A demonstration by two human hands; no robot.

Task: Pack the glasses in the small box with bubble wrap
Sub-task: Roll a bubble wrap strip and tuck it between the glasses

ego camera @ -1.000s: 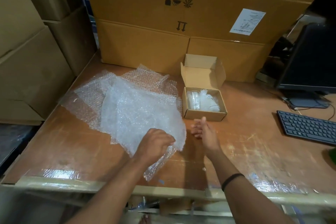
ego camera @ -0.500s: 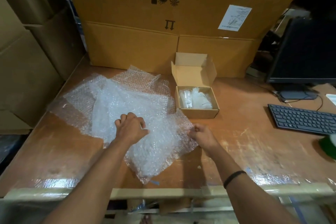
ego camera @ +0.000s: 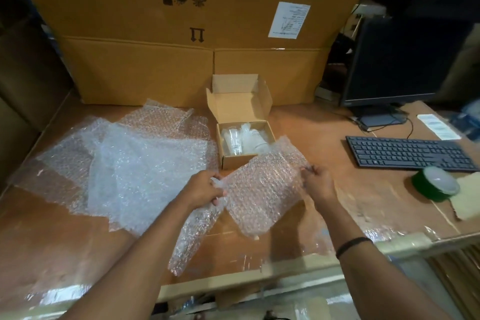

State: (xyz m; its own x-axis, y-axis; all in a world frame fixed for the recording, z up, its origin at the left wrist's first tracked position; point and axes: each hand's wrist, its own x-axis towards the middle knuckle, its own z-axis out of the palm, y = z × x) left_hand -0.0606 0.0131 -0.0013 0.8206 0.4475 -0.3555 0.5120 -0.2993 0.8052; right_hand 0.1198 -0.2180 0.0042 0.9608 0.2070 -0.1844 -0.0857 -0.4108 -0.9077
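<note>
Your left hand (ego camera: pixel 205 188) and right hand (ego camera: pixel 318 184) now each pinch an edge of one bubble wrap sheet (ego camera: pixel 262 189), lifted off the table (ego camera: pixel 337 138) where it lay a moment ago. Just beyond your hands the small box (ego camera: pixel 236 163) sits open with the glasses (ego camera: pixel 235 139) inside, so covering them looks next. The spare wrap (ego camera: pixel 145 158) lies left of your left hand.

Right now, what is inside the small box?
A clear glass lies at the left of the small box, a whitish wrapped bundle beside it. The bubble wrap sheet held by the left hand and right hand covers the box's near right corner.
</note>
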